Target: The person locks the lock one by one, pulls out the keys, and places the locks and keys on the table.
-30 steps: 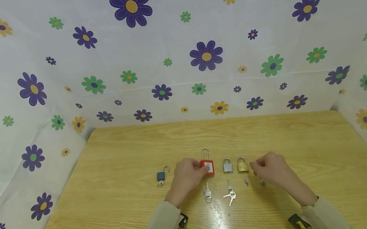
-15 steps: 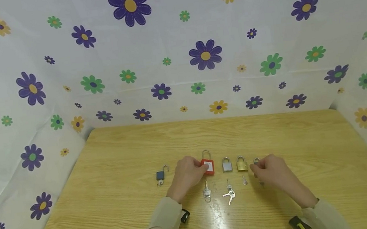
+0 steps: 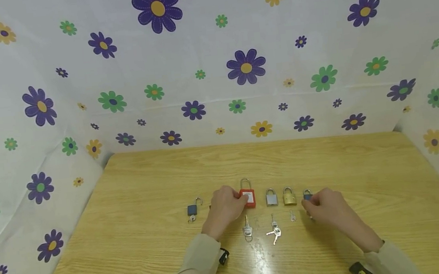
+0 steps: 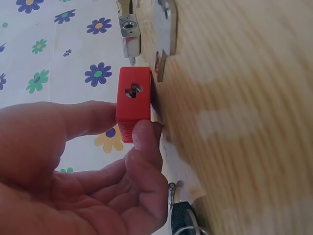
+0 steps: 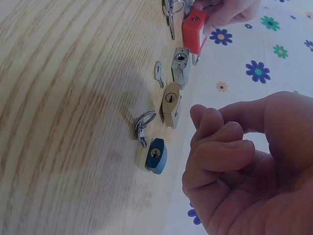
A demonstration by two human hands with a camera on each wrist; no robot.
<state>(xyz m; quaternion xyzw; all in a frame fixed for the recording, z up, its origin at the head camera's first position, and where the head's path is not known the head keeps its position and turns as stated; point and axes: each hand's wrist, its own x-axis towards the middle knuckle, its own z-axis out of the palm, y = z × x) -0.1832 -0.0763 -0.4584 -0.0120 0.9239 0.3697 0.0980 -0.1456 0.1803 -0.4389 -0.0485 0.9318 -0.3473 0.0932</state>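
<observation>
My left hand (image 3: 227, 206) pinches a red padlock (image 3: 248, 198) with a white label between thumb and fingers; its keyhole end faces the left wrist view, where the red padlock (image 4: 134, 98) sits at the fingertips. My right hand (image 3: 327, 204) has its fingers curled beside a small blue padlock (image 3: 307, 193), partly covered in the head view. In the right wrist view this blue padlock (image 5: 156, 155) stands apart from the right hand (image 5: 239, 156), which shows nothing between its fingers. Between the hands lie a silver padlock (image 3: 272, 198) and a brass padlock (image 3: 289, 197).
Keys lie in front of the locks: one on a ring (image 3: 247, 230), a bunch of silver keys (image 3: 275, 231), a small key (image 3: 292, 216). Left stands an unlatched blue padlock (image 3: 192, 209) with a key. The wooden table (image 3: 143, 252) meets a flowered cloth (image 3: 206, 89).
My right hand has drawn slightly right and nearer to me, uncovering more of the right blue padlock. The left hand keeps hold of the red padlock, almost unmoved.
</observation>
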